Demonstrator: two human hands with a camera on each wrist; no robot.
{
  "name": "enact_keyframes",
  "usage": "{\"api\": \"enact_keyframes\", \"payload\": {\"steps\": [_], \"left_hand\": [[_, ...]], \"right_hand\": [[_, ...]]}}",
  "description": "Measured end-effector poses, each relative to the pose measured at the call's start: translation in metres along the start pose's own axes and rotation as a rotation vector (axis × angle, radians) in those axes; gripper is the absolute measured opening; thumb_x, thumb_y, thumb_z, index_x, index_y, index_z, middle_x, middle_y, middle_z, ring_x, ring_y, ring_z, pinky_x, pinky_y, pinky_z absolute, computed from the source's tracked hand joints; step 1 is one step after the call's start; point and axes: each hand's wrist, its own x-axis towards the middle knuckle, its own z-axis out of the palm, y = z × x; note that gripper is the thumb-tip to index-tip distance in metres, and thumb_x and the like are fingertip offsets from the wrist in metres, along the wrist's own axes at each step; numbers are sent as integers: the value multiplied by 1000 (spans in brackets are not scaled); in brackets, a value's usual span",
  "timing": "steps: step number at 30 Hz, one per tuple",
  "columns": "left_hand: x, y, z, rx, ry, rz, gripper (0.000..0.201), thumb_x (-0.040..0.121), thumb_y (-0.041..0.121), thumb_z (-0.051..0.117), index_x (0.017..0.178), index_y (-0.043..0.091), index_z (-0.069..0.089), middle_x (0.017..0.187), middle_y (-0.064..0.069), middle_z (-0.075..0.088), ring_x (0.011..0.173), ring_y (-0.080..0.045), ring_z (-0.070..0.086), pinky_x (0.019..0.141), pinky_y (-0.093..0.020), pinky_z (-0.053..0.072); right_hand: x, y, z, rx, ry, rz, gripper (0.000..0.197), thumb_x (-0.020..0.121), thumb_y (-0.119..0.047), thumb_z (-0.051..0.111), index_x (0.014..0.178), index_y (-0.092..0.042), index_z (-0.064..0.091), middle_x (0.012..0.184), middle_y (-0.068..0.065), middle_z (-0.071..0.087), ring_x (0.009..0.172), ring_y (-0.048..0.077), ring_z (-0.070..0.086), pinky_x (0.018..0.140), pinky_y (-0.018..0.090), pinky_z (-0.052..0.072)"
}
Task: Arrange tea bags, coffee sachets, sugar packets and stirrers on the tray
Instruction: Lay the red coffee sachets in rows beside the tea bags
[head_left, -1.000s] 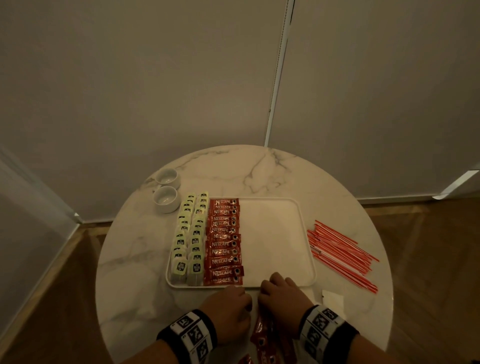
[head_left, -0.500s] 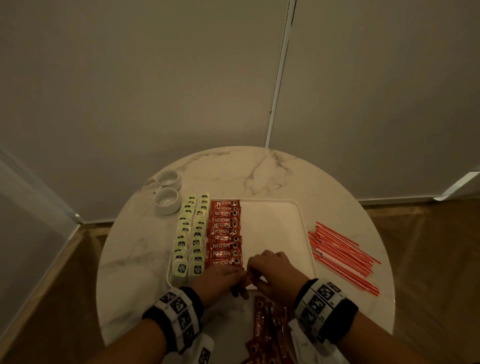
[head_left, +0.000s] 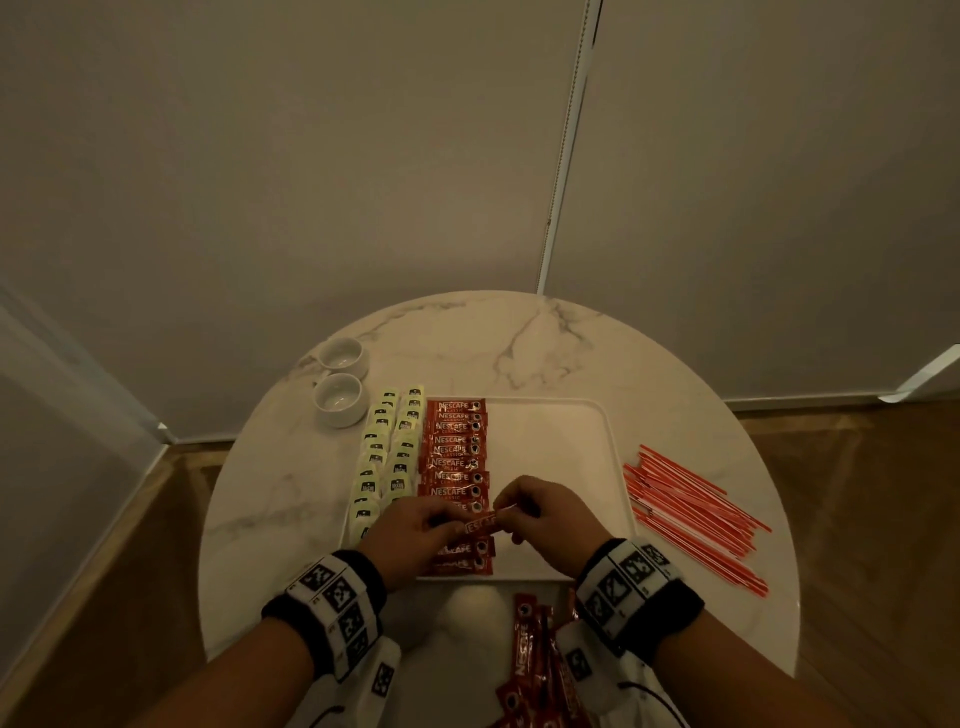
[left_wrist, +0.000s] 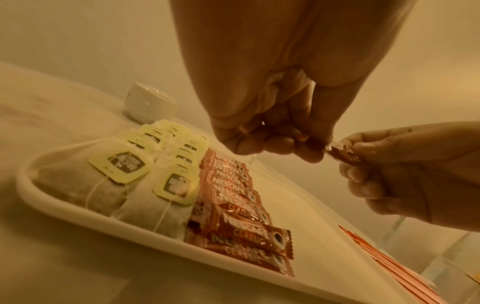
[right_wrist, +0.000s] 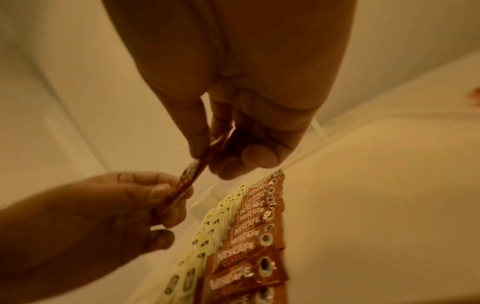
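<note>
Left hand (head_left: 415, 535) covers near tea bags (head_left: 387, 457) and part of near sachet row (head_left: 457, 457). Held sachet (head_left: 480, 522): both ends buried in grip, print partly hidden. Loose sachets (head_left: 524, 660) cut by bottom edge, count unclear. Tray (head_left: 561, 441) near rim partly under both hands. Tea tag print too small to read. Right-wrist view blurred; right hand (right_wrist: 233, 123) cut by top edge.
</note>
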Motion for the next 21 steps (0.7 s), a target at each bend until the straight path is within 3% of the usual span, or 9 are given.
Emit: {"api": "enact_keyframes", "payload": {"steps": [5, 11, 16, 19, 21], "left_hand": [[4, 1, -4, -24, 137, 1, 14, 91, 18, 60, 89, 31, 65, 102, 12, 60, 93, -5, 58, 75, -19, 49], [9, 0, -4, -14, 243, 36, 18, 90, 17, 60, 101, 32, 59, 104, 11, 57, 92, -1, 55, 71, -15, 46], [18, -13, -8, 97, 374, -7, 35, 88, 17, 60, 118, 33, 52, 104, 10, 54, 98, -9, 52, 87, -37, 51], [20, -20, -8, 160, 419, 3, 30, 92, 20, 56, 120, 28, 53, 107, 15, 48, 108, -10, 43, 99, -36, 42], [20, -28, -7, 256, 421, 19, 30, 94, 19, 53, 123, 25, 54, 115, 9, 51, 111, -8, 36, 103, -34, 37]], "right_hand": [[11, 11, 4, 234, -42, 106, 11, 87, -5, 62, 97, -5, 67, 87, 17, 71, 66, 13, 64, 56, 22, 48], [24, 16, 11, 344, 57, 147, 22, 85, 5, 58, 94, -10, 71, 85, 5, 71, 73, 14, 67, 62, 23, 53], [44, 14, 10, 291, 114, 178, 25, 85, 4, 56, 95, -10, 74, 92, 6, 72, 76, 8, 64, 60, 14, 49], [60, 14, 12, 281, 130, 196, 28, 85, 6, 55, 90, -12, 75, 92, 4, 72, 82, 9, 66, 83, 25, 56], [69, 16, 16, 191, 126, 216, 29, 85, 5, 54, 90, -13, 76, 93, 3, 72, 84, 12, 66, 87, 27, 55]]}}
